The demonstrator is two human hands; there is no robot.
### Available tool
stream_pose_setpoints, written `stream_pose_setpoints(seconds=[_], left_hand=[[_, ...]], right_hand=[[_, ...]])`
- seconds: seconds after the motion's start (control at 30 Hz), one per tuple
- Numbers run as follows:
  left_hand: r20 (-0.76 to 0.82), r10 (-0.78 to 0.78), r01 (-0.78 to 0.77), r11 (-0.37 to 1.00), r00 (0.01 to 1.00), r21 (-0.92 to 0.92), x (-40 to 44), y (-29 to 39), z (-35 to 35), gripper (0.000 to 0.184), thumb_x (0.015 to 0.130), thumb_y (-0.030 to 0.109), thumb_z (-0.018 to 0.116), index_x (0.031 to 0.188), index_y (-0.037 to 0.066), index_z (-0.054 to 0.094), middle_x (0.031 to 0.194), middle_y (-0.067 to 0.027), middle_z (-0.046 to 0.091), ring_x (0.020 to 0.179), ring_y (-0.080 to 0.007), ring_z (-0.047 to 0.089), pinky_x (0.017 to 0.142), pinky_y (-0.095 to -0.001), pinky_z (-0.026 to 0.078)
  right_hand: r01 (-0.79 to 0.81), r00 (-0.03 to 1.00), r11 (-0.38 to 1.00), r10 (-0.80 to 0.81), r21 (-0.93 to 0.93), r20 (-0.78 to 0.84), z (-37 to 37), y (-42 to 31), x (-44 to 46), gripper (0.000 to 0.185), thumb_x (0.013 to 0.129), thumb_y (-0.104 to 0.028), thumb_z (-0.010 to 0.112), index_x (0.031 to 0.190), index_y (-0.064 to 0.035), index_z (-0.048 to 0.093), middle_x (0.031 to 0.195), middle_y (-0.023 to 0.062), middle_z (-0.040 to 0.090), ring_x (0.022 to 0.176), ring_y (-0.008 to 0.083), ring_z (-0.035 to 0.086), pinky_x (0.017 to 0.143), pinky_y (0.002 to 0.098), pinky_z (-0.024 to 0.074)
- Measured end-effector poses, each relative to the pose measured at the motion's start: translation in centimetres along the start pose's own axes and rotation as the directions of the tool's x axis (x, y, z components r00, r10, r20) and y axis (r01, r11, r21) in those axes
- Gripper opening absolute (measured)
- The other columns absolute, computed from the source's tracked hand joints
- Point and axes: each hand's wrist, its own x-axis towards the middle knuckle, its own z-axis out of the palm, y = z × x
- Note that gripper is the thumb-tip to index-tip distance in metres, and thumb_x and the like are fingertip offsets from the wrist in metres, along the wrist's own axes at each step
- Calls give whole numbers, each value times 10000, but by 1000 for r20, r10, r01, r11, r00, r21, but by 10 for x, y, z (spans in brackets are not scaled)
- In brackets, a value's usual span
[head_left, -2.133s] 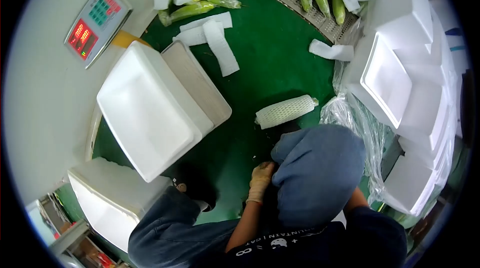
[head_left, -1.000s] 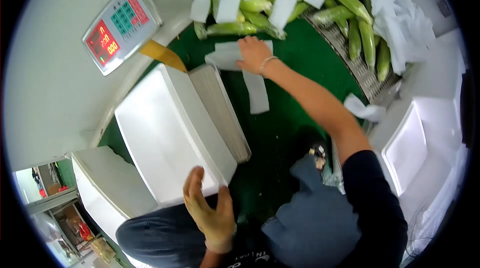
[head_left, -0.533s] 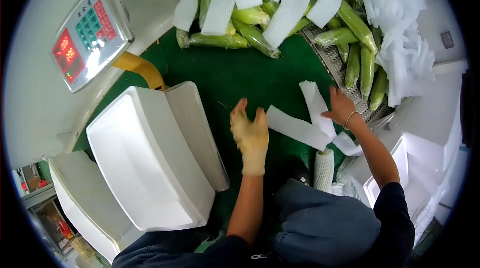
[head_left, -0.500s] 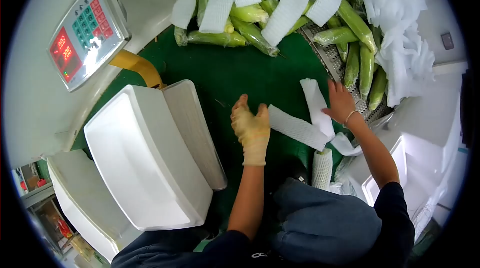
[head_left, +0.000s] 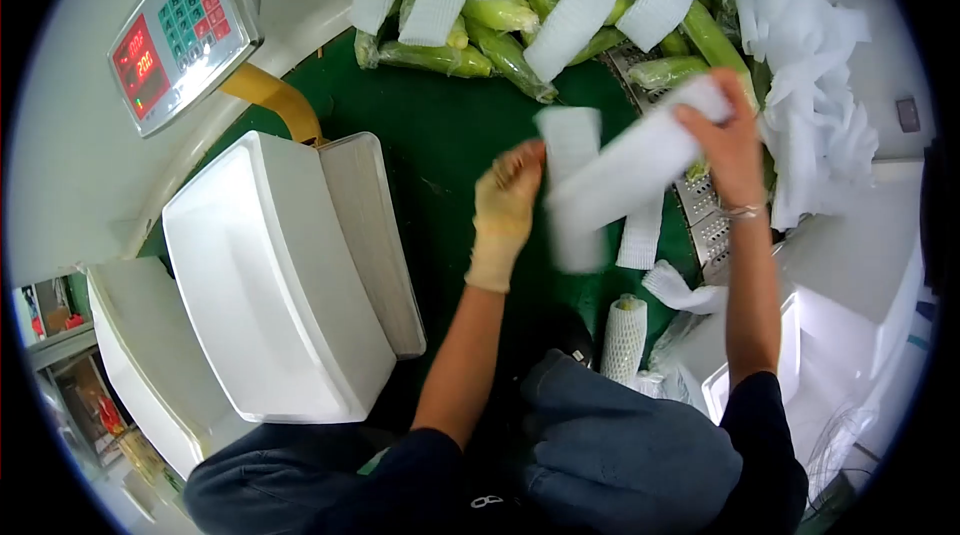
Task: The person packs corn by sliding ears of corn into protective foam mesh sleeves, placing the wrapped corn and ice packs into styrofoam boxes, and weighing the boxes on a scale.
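Observation:
My left hand, in a pale glove, is closed, its fingertips at the left edge of a white foam sleeve whose lower part is blurred. My right hand, bare with a bracelet, grips the upper end of another foam sleeve, which slants down across the first. Partly behind them, a third sleeve lies on the green floor. Near my knee stands a foam-netted piece. Wrapped green corn cobs lie beyond my hands, partly under more foam sleeves.
At left, a white box rests on the scale platform, below the lit scale display. Another white box sits at lower left. Loose foam sleeves are heaped at upper right, above white boxes.
My right hand has moved up and now holds a foam sleeve. My left hand has risen slightly and its fingers have closed. The sleeve beside it has turned from slanting to nearly upright in view.

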Motion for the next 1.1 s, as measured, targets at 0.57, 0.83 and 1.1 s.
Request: stream_pose_setpoints(seconds=[0.57, 0.83, 1.1], left_hand=[[-77, 104, -110, 991, 992, -81, 39, 20, -8, 370, 877, 202, 609, 1154, -31, 532, 1072, -54, 595, 957, -138, 545, 870, -245, 414], [-143, 626, -394, 635, 766, 665, 170, 9, -81, 250, 796, 117, 644, 990, -28, 583, 956, -115, 618, 866, -241, 580, 762, -333, 467], [-366, 339, 82, 628, 867, 774, 219, -4, -80, 317, 842, 247, 542, 1076, 39, 590, 1069, -181, 623, 957, -345, 597, 790, -403, 479]], right_hand=[[-223, 804, 937, 22, 267, 594, 135, 89, 44, 197, 876, -186, 616, 966, -11, 617, 928, 11, 609, 838, 95, 541, 738, 224, 439], [-512, 856, 568, 278, 645, 435, 220, 115, 113, 352, 884, -315, 585, 997, 18, 597, 940, 75, 636, 846, 223, 594, 734, 317, 471], [240, 875, 904, -43, -354, 483, 232, 120, 132, 346, 799, -322, 620, 949, -9, 624, 887, 250, 623, 832, 413, 589, 751, 403, 476]])
